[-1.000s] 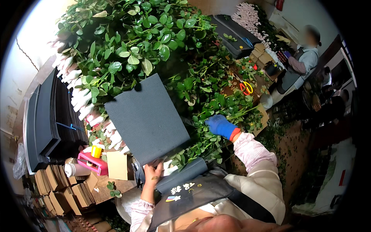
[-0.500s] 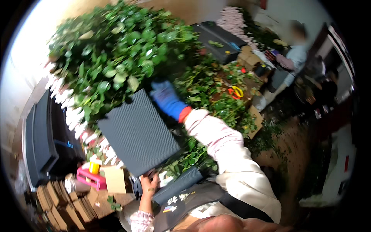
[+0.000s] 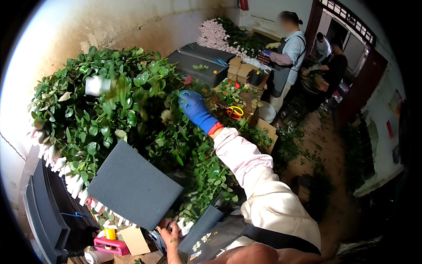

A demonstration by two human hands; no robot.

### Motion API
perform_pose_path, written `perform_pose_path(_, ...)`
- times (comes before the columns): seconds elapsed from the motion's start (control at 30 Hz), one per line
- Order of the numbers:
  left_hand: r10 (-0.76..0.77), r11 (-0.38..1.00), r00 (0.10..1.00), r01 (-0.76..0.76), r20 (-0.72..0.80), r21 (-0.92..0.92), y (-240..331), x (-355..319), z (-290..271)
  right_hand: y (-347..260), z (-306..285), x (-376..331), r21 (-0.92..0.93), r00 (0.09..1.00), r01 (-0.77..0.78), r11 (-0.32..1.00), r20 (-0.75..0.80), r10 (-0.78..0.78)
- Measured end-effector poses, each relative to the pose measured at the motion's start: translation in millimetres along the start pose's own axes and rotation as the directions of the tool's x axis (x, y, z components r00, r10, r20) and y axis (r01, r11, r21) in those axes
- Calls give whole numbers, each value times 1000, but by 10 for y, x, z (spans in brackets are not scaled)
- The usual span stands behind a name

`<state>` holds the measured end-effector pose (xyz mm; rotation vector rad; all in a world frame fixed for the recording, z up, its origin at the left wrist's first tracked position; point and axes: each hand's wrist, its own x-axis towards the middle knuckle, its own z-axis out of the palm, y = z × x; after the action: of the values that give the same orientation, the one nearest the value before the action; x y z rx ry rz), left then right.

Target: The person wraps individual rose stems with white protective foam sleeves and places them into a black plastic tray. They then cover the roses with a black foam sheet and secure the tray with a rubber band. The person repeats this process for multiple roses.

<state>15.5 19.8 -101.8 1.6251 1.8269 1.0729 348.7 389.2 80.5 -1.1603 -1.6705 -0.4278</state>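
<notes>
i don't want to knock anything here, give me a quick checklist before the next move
1. Left hand at the dark corrugated sheet: ok, by its near corner.
2. Left hand's grip secure: cannot tell, fingers partly hidden.
3. Left hand gloved: not ok, bare.
4. Right hand gloved: ok, blue glove on.
5. Right hand's hold on the leafy stems: cannot tell, fingers are among foliage.
6. Scissors apart from right hand: ok, lying to its right.
</notes>
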Motion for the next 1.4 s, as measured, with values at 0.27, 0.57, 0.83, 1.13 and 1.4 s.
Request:
perform_pose_path(0.27,-147,923,989,131,-17,-361,-337,-63,59,-701,-365,426,379,932,321,868,-288,-219)
perform_pose_path(0.57,-166,957,975,195,144,-216,-83,-54,-2,-195,-986,-329,275,798,394,877,372,-475)
perform_pose_path(0.83,-157,977,982,169,105,-127,93,11,-121,-239,-1263,-435,261,887,293,920,286,-363)
perform_pose_path(1.13,24,999,996,-20,92,-48,-17,49,-19,-686,-1237,-1457,129,349,321,938,905,-244)
perform_pose_path(1.4,-97,987,990,110,107,-120,-137,13,6,-1984,-1374,-1369,537,253,-55,842,823,-509)
